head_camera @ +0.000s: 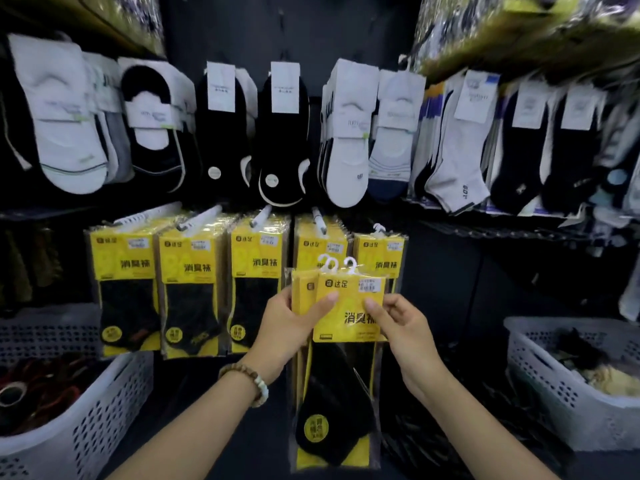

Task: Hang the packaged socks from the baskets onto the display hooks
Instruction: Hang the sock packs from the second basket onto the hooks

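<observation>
White left basket (104,410) holds red-and-dark bundles (45,386), right basket (554,393) dark and cream ones; left hand (287,327) and right hand (401,327) pinch yellow sock packs (349,284).

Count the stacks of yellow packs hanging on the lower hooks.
5, side by side: far-left stack, second, middle, fourth, and fifth, partly hidden behind the held packs. No others show.
</observation>
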Demonstrator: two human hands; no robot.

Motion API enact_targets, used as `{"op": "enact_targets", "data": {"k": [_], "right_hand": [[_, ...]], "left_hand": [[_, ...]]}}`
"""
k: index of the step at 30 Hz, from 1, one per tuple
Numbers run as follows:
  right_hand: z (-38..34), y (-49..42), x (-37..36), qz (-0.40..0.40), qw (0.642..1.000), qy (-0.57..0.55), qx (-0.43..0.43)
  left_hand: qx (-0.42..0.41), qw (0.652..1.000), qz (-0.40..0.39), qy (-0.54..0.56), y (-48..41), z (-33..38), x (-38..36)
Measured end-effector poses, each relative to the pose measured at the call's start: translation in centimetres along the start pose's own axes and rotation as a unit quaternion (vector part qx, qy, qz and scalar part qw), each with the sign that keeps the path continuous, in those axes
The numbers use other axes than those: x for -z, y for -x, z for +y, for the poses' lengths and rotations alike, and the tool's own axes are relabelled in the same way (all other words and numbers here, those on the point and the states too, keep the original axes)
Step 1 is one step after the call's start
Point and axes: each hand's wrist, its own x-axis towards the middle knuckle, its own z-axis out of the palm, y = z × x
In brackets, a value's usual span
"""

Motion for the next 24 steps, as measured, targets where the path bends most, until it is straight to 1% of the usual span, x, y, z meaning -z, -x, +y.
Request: {"op": "enact_targets", "data": {"k": [2, 5, 7, 9, 11, 15, 17, 21, 24], "right_hand": [[0.5, -0.5, 0.6, -0.002, 0.999, -0.015, -0.028], [1.2, -1.7, 1.6, 0.032, 0.997, -0.016, -0.062], [1.2, -2.6, 2.6, 0.050, 0.996, -0.016, -0.071], [1.0, -3.7, 3.8, 0.078, 0.994, -0.012, -0.070], [0.6, -5.2, 5.1, 0.113, 0.992, 0.009, -0.061], [-0.3, -8.8, 6.6, 0.177, 0.982, 0.044, -0.038], [-0.3, -10.5, 6.6, 0.175, 0.982, 0.053, -0.039], [0.5, -13.2, 5.4, 0.126, 0.989, 0.074, -0.031], [1.6, -14.7, 4.7, 0.124, 0.990, 0.038, -0.062]], "left_hand": [[0.003, 1.000, -0.011, -0.018, -0.6, -0.2, -0.2], [-0.001, 0.999, -0.008, -0.054, -1.5, -0.5, -0.6], [-0.010, 0.998, 0.005, -0.057, -2.5, -0.7, -0.5], [-0.026, 0.998, 0.022, -0.058, -3.7, -0.5, 0.1], [-0.041, 0.995, 0.043, -0.080, -4.8, -0.4, 0.6], [-0.065, 0.990, 0.049, -0.113, -6.3, -0.2, 1.1], [-0.064, 0.991, 0.052, -0.110, -6.6, -0.3, 1.1], [-0.045, 0.993, 0.059, -0.097, -7.0, -0.8, 1.3], [-0.044, 0.994, 0.054, -0.089, -7.1, -1.2, 1.3]]}}
